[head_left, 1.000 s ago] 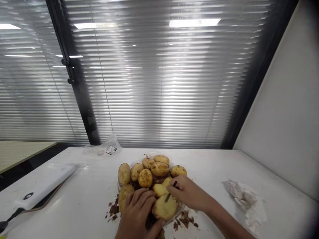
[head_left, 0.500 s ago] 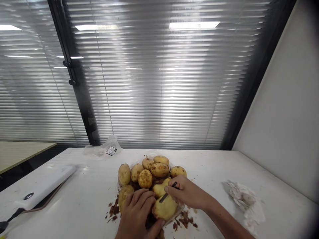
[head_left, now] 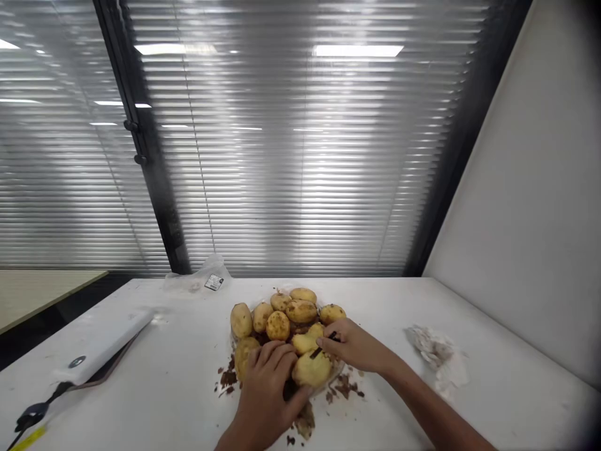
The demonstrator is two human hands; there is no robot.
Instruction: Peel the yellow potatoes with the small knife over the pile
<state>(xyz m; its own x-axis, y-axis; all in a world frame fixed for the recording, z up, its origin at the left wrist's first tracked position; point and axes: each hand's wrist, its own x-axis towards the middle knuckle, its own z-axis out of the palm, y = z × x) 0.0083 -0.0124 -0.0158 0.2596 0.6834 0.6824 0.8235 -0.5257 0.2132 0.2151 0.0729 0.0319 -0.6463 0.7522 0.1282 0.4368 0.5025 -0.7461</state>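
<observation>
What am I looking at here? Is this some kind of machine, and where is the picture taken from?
There's no machine here. These are a person's own two bare hands, seen from a camera worn on their head and looking forward and down. The right hand holds a small blade against a pale potato, which the left hand grips. More potatoes are heaped just beyond, with brown peel scraps around them on a white table. A crumpled tissue lies off to the right.
</observation>
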